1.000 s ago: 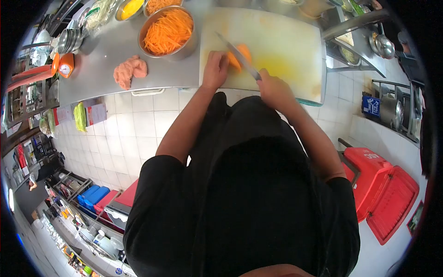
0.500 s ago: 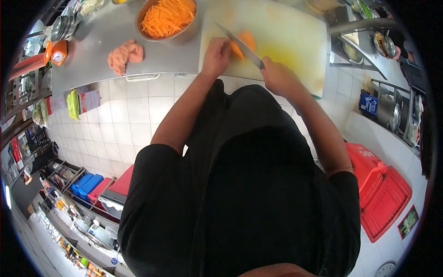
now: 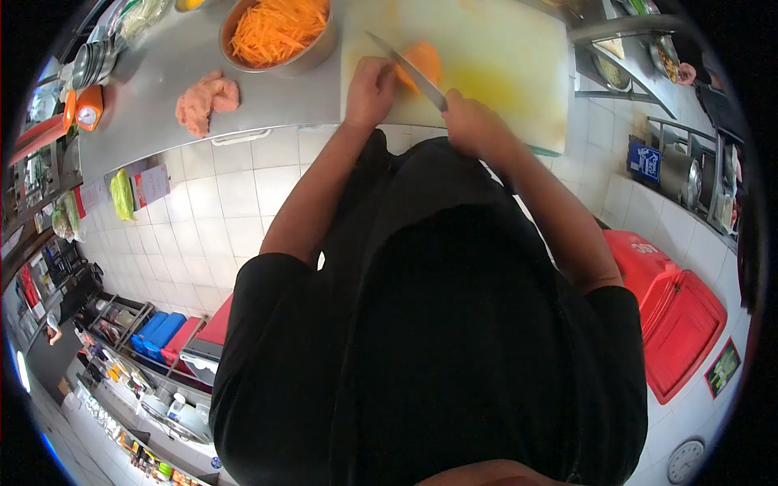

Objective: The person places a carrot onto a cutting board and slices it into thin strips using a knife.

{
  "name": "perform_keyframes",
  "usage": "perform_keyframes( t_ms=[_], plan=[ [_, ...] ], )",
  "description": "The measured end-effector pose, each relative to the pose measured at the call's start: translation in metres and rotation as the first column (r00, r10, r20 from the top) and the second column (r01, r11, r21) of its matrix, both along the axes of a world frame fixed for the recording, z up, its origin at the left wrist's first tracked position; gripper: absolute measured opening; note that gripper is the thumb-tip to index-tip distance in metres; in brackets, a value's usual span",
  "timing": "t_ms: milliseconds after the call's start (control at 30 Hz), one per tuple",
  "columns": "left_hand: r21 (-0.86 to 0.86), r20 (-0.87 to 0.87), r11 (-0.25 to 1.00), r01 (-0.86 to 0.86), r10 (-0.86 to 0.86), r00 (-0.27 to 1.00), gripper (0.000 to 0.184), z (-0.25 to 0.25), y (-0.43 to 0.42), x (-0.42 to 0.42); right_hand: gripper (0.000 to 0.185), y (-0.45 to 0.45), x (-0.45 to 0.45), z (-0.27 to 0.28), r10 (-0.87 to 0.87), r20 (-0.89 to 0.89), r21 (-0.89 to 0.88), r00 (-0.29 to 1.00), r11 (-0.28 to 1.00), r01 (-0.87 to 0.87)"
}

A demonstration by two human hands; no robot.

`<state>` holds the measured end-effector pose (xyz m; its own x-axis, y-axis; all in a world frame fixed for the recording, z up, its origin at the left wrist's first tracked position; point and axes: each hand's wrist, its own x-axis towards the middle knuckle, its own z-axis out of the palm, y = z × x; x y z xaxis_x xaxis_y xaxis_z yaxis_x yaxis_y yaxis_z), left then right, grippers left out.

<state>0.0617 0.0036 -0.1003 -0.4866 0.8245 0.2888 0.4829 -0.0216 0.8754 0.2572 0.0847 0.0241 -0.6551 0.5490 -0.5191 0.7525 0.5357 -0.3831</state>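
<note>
My right hand is wrapped round the handle of a knife, whose blade points up and left over orange pieces on a pale cutting board. At the left side of the blade, my left hand has its fingers bent and drawn together against the orange piece; the fingertips are partly hidden. Beyond it stands a metal bowl full of orange shreds. A pink crumpled lump lies on the steel counter.
An orange scale and stacked metal bowls are at the counter's left. A red bin with its lid hanging open stands at the lower right. A co-worker's hand shows near a pan at the upper right.
The view has shifted, so the counter and board sit higher in it. My hands stay at the orange pieces, and the knife remains over them with a slightly changed position.
</note>
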Motion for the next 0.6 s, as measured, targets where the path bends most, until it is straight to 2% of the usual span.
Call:
perform_keyframes(
  t_ms=[100, 200, 233, 333, 433, 467, 600],
  plan=[
    [0.0, -0.034, 1.0, 0.005, -0.005, 0.999, 0.017, 0.002, 0.0, -0.001, 0.025, -0.007, 0.003, -0.023, -0.038, -0.066, 0.013, 0.997, 0.999, 0.039],
    [-0.032, -0.049, 0.999, 0.013, -0.014, 0.999, 0.017, 0.003, -0.004, 0.001, 0.024, -0.019, 0.003, -0.079, -0.052, -0.143, 0.039, 0.988, 0.998, 0.058],
    [-0.043, -0.057, 0.999, 0.013, -0.016, 0.998, 0.018, 0.005, -0.001, 0.0, 0.023, -0.017, -0.003, -0.081, -0.048, -0.174, 0.056, 0.984, 0.997, 0.059],
    [0.073, -0.101, 0.997, 0.028, -0.021, 0.995, 0.019, 0.003, 0.0, 0.0, 0.024, -0.018, -0.003, -0.068, -0.078, -0.141, 0.003, 0.987, 0.997, 0.08],
    [-0.005, -0.046, 0.999, 0.039, -0.039, 0.998, 0.02, 0.001, -0.001, 0.0, 0.023, -0.015, 0.0, -0.074, -0.063, -0.217, 0.054, 0.974, 0.996, 0.076],
    [0.088, -0.096, 0.995, 0.037, -0.029, 0.995, 0.019, -0.001, 0.0, 0.0, 0.023, -0.013, 0.002, -0.073, -0.077, -0.229, 0.055, 0.97, 0.994, 0.092],
    [0.031, -0.017, 0.999, 0.011, -0.01, 1.0, 0.017, -0.007, -0.003, 0.001, 0.025, -0.015, 0.012, -0.04, -0.15, -0.297, 0.057, 0.943, 0.983, 0.174]
  ],
)
